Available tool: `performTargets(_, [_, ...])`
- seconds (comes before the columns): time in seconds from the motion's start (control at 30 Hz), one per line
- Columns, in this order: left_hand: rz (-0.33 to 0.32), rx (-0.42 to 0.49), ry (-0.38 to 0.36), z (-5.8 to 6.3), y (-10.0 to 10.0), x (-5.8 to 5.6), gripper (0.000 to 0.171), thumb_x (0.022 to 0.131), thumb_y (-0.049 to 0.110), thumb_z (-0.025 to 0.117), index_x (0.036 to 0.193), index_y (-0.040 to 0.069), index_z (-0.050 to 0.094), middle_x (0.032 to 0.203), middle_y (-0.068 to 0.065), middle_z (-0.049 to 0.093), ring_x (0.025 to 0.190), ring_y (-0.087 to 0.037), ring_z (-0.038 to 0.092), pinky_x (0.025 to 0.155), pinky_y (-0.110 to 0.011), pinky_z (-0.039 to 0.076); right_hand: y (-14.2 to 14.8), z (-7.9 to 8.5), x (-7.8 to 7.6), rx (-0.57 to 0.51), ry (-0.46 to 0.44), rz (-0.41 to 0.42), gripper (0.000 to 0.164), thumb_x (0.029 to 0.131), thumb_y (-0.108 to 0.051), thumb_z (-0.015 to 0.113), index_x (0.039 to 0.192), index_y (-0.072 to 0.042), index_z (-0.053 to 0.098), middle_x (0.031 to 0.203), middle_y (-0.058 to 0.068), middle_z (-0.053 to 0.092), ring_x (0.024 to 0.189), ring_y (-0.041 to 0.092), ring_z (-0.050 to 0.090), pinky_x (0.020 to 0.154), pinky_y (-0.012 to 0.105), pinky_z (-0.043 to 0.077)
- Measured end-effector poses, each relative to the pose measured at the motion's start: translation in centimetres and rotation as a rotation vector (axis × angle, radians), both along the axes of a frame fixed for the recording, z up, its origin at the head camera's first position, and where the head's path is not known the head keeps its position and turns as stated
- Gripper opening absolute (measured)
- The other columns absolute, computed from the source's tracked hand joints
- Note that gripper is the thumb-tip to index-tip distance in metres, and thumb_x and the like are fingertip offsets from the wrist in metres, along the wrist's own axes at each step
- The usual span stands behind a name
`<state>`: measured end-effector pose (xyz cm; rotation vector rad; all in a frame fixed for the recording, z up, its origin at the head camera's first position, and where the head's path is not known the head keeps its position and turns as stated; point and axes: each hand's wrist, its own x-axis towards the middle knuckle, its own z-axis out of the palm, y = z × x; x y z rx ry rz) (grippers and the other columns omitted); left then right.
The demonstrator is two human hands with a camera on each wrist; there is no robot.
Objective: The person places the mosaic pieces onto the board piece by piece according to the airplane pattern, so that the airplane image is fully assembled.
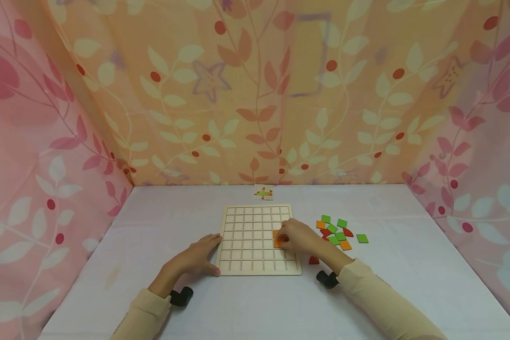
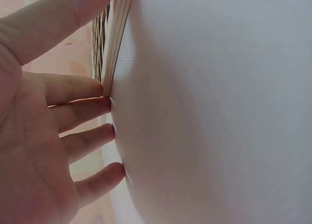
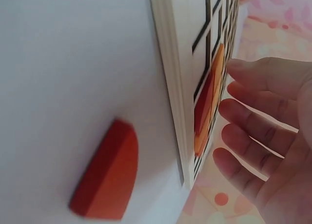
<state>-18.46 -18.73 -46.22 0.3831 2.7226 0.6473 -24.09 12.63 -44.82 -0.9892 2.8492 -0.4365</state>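
A square wooden grid board (image 1: pixel 246 236) lies flat on the table. My left hand (image 1: pixel 197 255) rests at its left edge, thumb near the front corner and fingers (image 2: pixel 80 141) spread along the side. Over the board's right part is my right hand (image 1: pixel 299 238), its fingers (image 3: pixel 248 119) loosely bent beside orange tiles (image 1: pixel 277 243) set in the grid. The right wrist view also shows a red piece (image 3: pixel 204 109) on the board next to the orange. No tile shows between the right fingertips, though the head view hides them partly.
Right of the board lies a loose group of green tiles (image 1: pixel 362 238), orange tiles (image 1: pixel 345 245) and red curved pieces (image 1: pixel 348 232). One red piece (image 3: pixel 109 170) lies alone near the board's right edge. Behind the board is a small pattern card (image 1: pixel 263 192). Printed curtains (image 1: pixel 255 94) surround the table.
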Motion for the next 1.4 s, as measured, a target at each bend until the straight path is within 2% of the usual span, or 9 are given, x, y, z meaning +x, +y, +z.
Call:
performTargets(0.13, [0.001, 0.002, -0.001, 0.0, 0.0, 0.0, 0.096, 0.070, 0.025, 0.087, 0.148, 0.000, 0.038, 0.157, -0.017, 0.034, 0.147, -0.039, 0.026, 0.114, -0.062, 0.026, 0.8, 0.2, -0.4, -0.005, -0.023, -0.029, 0.016, 0.083, -0.019, 0.077, 0.097, -0.013, 0.077, 0.088, -0.004, 0.064, 0.086, 0.011, 0.052, 0.077, 0.029, 0.050])
performTargets(0.27, [0.000, -0.003, -0.002, 0.2, 0.0, 0.1, 0.096, 0.070, 0.026, 0.087, 0.148, 0.000, 0.038, 0.157, -0.017, 0.033, 0.147, -0.039, 0.025, 0.114, -0.062, 0.025, 1.8, 0.6, -0.7, -0.051, -0.092, -0.093, 0.018, 0.083, -0.019, 0.076, 0.100, -0.013, 0.077, 0.091, -0.004, 0.065, 0.086, 0.013, 0.052, 0.078, 0.029, 0.049])
performTargets(0.4, [-0.003, -0.002, -0.003, 0.3, -0.1, 0.2, 0.096, 0.070, 0.026, 0.087, 0.148, 0.000, 0.037, 0.157, -0.017, 0.033, 0.147, -0.040, 0.025, 0.115, -0.062, 0.025, 3.1, 1.0, -1.1, -0.105, -0.130, -0.121, 0.022, 0.085, -0.017, 0.073, 0.106, -0.011, 0.075, 0.096, 0.000, 0.069, 0.092, 0.019, 0.058, 0.082, 0.035, 0.052])
performTargets(0.57, [-0.010, -0.002, -0.001, 0.2, -0.2, 0.2, 0.096, 0.070, 0.025, 0.087, 0.148, 0.000, 0.037, 0.157, -0.017, 0.033, 0.147, -0.040, 0.025, 0.115, -0.061, 0.025, 4.9, 1.3, -1.8, -0.139, -0.147, -0.135, 0.029, 0.085, -0.018, 0.073, 0.112, -0.007, 0.073, 0.102, 0.005, 0.070, 0.099, 0.024, 0.059, 0.086, 0.041, 0.052])
performTargets(0.87, [-0.015, -0.003, -0.002, 0.2, -0.1, 0.0, 0.095, 0.071, 0.026, 0.086, 0.148, -0.001, 0.037, 0.157, -0.017, 0.033, 0.147, -0.040, 0.025, 0.114, -0.063, 0.025, 7.7, 1.5, -3.6, -0.159, -0.141, -0.188, 0.031, 0.087, -0.018, 0.071, 0.115, -0.003, 0.070, 0.105, 0.012, 0.069, 0.101, 0.032, 0.057, 0.089, 0.047, 0.051])
performTargets(1.1, [-0.027, 0.010, 0.002, 0.5, -0.3, 0.2, 0.095, 0.070, 0.025, 0.087, 0.147, -0.002, 0.038, 0.156, -0.019, 0.033, 0.147, -0.041, 0.025, 0.113, -0.063, 0.025, 9.7, 0.9, -4.8, -0.153, -0.185, -0.257, 0.033, 0.089, -0.019, 0.068, 0.118, -0.004, 0.068, 0.110, 0.012, 0.068, 0.102, 0.029, 0.056, 0.091, 0.047, 0.052])
performTargets(1.27, [-0.029, 0.015, 0.004, 0.5, -0.3, 0.2, 0.096, 0.069, 0.025, 0.087, 0.147, -0.003, 0.038, 0.156, -0.020, 0.033, 0.146, -0.042, 0.025, 0.113, -0.065, 0.025, 10.8, 0.3, -5.5, -0.144, -0.178, -0.266, 0.033, 0.089, -0.017, 0.067, 0.119, -0.002, 0.067, 0.112, 0.015, 0.067, 0.106, 0.033, 0.057, 0.097, 0.052, 0.049])
performTargets(1.4, [-0.023, 0.016, 0.002, 0.4, -0.3, 0.2, 0.096, 0.070, 0.025, 0.087, 0.147, -0.002, 0.038, 0.157, -0.019, 0.033, 0.147, -0.041, 0.025, 0.113, -0.064, 0.025, 11.6, -0.3, -6.2, -0.128, -0.186, -0.285, 0.033, 0.088, -0.016, 0.070, 0.118, -0.001, 0.068, 0.110, 0.015, 0.067, 0.104, 0.032, 0.058, 0.096, 0.052, 0.049])
